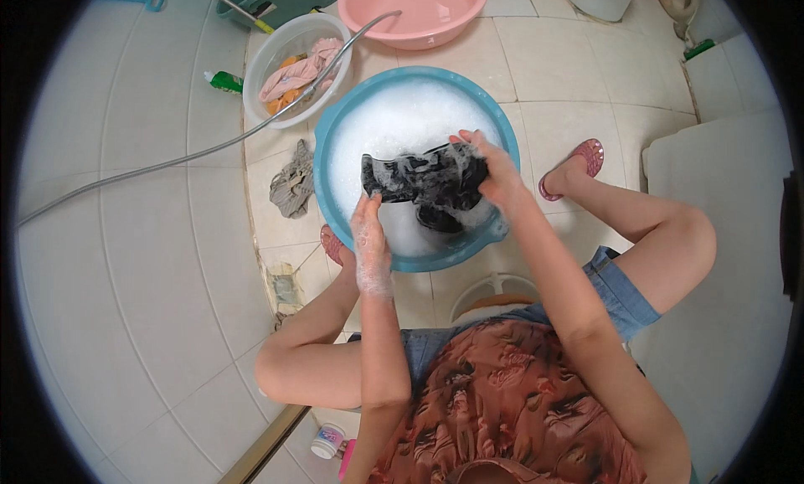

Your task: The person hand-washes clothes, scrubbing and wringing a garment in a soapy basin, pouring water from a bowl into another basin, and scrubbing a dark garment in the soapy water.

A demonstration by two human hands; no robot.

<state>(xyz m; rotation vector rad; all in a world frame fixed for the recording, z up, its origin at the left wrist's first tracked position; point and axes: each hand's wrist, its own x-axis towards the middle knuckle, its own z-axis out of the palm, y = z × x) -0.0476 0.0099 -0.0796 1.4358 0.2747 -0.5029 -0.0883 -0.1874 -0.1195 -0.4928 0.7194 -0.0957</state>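
A wet black garment (433, 176), streaked with suds, is stretched between my hands over a round blue plastic basin (321, 164). White foam (396, 110) covers the water in the basin. My left hand (369, 233), wet with lather up to the wrist, grips the garment's left lower corner. At its right end, my right hand (496, 167) holds the bunched cloth near the basin's rim. A lower fold of the garment hangs into the foam.
A white basin (251, 101) holds pink and orange cloth (295, 76). Beyond stands a pink basin (414, 38). A metal shower hose (207, 151) crosses the white basin. A grey cloth (292, 182) lies on the tiles, near a green bottle (225, 82). My sandalled feet flank the blue basin.
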